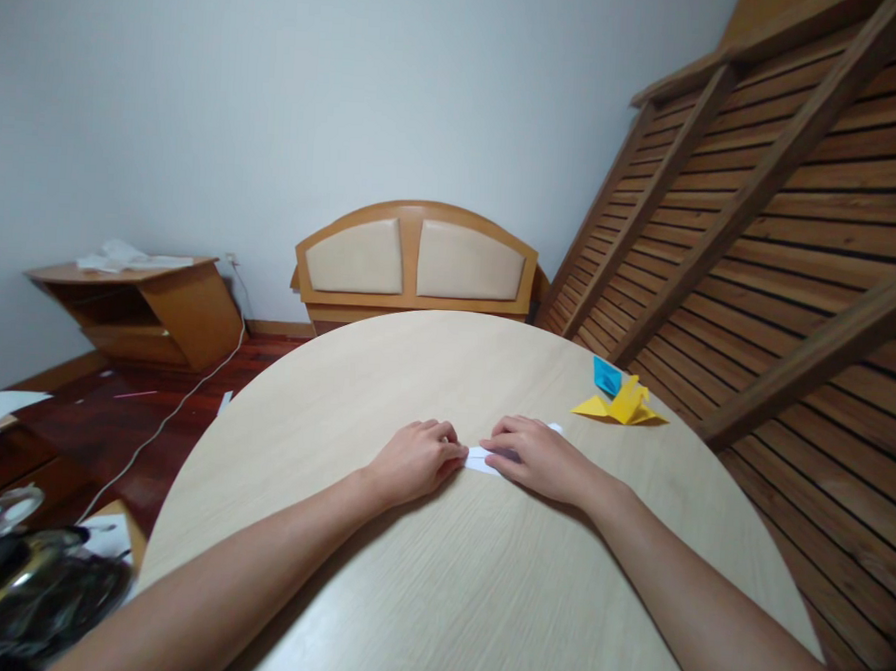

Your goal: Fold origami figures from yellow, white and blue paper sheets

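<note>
Pressing down with both hands, I have the left hand (415, 459) curled, fingertips on the near-left end of a small white folded paper (482, 461), and the right hand (543, 461) lying flatter over its right part, fingers bent and pinning it to the bench (442, 576). Neither hand is closed around the paper; both are half-curled and bearing on it from above, and most of the sheet is hidden beneath them, so I cannot tell how many layers are folded. The paper lies flat near the middle of the round bench, a white corner peeking out beyond my right knuckles. To do this crease well, I judge I should keep the right hand steady as an anchor and run the left fingertips along the edge with even pressure, checking that the edges stay aligned. Well apart, toward the far right rim, sit a yellow folded paper (623, 405) and a blue folded paper (606, 375) touching it.
</note>
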Demonstrator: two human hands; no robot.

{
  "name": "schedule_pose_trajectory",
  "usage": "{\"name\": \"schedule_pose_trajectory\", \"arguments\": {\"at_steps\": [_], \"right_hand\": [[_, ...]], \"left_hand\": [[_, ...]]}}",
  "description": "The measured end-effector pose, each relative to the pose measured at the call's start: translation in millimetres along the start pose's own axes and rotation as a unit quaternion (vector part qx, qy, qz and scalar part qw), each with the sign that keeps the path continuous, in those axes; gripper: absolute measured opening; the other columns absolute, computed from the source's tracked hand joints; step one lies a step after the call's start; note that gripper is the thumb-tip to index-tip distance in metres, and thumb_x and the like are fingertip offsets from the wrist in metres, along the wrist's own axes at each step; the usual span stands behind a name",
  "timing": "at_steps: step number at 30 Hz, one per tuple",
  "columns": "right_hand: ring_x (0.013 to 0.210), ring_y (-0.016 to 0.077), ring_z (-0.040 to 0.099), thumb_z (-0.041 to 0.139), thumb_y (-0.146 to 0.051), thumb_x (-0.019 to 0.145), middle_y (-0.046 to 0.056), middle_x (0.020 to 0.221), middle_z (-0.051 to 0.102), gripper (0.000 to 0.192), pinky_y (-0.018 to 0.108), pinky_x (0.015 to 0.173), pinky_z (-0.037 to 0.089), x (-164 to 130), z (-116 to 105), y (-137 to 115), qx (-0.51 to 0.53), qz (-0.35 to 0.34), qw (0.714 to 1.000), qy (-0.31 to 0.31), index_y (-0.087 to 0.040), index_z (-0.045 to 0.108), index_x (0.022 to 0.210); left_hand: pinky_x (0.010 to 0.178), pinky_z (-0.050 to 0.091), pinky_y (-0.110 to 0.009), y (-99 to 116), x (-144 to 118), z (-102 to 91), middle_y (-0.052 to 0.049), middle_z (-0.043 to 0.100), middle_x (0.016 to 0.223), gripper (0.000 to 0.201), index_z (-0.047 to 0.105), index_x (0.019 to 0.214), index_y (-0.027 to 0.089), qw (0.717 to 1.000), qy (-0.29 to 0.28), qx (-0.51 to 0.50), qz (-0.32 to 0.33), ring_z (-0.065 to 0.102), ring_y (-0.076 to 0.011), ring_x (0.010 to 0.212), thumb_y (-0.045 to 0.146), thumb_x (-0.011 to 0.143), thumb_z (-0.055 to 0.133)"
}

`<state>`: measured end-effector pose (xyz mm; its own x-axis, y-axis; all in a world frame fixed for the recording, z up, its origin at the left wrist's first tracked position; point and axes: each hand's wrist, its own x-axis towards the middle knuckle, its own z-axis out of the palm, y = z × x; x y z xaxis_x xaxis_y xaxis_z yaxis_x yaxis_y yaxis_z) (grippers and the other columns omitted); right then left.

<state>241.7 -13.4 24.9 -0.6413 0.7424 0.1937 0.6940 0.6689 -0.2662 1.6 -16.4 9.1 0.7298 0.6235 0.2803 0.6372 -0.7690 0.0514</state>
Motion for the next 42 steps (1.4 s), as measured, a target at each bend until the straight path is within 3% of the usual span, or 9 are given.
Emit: {"name": "schedule_pose_trajectory", "arguments": {"at_steps": [15,21,24,27,31,36,42], "right_hand": [[0.085,0.0216,0.064,0.067,-0.03,0.082,0.006,0.096,0.071,0.012,0.029,0.074,0.045,-5.8,-0.8,-5.3,0.051,0.113,0.992,0.006,-0.021,0.07,0.09],[0.082,0.0205,0.063,0.068,-0.027,0.08,0.004,0.09,0.071,0.009,0.027,0.068,0.042,-8.3,-3.1,-8.4,0.064,0.126,0.99,-0.004,-0.021,0.066,0.085],[0.077,0.0205,0.064,0.066,-0.026,0.081,0.004,0.086,0.072,0.008,0.027,0.062,0.039,-6.8,-6.4,-13.6,0.05,0.118,0.992,-0.004,-0.021,0.067,0.088],[0.081,0.0205,0.065,0.062,-0.024,0.084,0.004,0.09,0.074,0.013,0.028,0.068,0.041,-3.6,-8.8,-17.3,0.034,0.082,0.996,0.017,-0.022,0.07,0.095],[0.081,0.0194,0.065,0.058,-0.022,0.088,0.004,0.09,0.074,0.014,0.03,0.074,0.042,-0.1,-9.5,-17.1,-0.001,0.039,0.999,0.029,-0.022,0.072,0.091],[0.084,0.02,0.064,0.059,-0.024,0.091,0.005,0.09,0.073,0.012,0.032,0.077,0.042,1.3,-9.5,-18.9,-0.023,0.02,0.997,0.065,-0.02,0.07,0.091],[0.087,0.021,0.066,0.057,-0.03,0.097,0.005,0.094,0.074,0.017,0.033,0.079,0.042,2.0,-9.0,-19.6,-0.023,0.003,0.998,0.059,-0.021,0.071,0.096]], "left_hand": [[0.077,0.049,-0.028,2.8,-0.6,6.9,-0.005,0.067,0.099,0.018,0.072,0.104,0.025,0.994,0.024,-0.099,-0.026,0.063,-0.0177,0.087,0.03,0.094,0.058],[0.08,0.049,-0.028,5.2,-0.6,6.5,-0.006,0.067,0.102,0.018,0.069,0.106,0.021,0.992,0.031,-0.117,-0.025,0.063,-0.0183,0.09,0.03,0.092,0.06],[0.079,0.048,-0.029,4.8,0.0,6.6,-0.006,0.069,0.097,0.019,0.068,0.107,0.02,0.993,0.034,-0.105,-0.033,0.061,-0.0194,0.089,0.031,0.092,0.061],[0.076,0.048,-0.029,2.8,1.0,5.7,-0.005,0.07,0.091,0.016,0.069,0.1,0.02,0.993,0.041,-0.099,-0.057,0.061,-0.0191,0.085,0.029,0.093,0.059],[0.073,0.047,-0.028,-1.1,2.5,5.5,-0.004,0.069,0.087,0.013,0.071,0.093,0.02,0.99,0.059,-0.102,-0.079,0.061,-0.0173,0.081,0.026,0.093,0.06],[0.07,0.048,-0.026,-3.3,3.3,8.1,-0.004,0.068,0.084,0.017,0.071,0.094,0.02,0.991,0.1,-0.071,-0.045,0.062,-0.0155,0.076,0.023,0.096,0.054],[0.069,0.048,-0.025,-5.2,2.4,7.0,-0.005,0.07,0.087,0.019,0.07,0.096,0.019,0.99,0.132,-0.058,-0.006,0.064,-0.0157,0.077,0.026,0.098,0.053]]}}
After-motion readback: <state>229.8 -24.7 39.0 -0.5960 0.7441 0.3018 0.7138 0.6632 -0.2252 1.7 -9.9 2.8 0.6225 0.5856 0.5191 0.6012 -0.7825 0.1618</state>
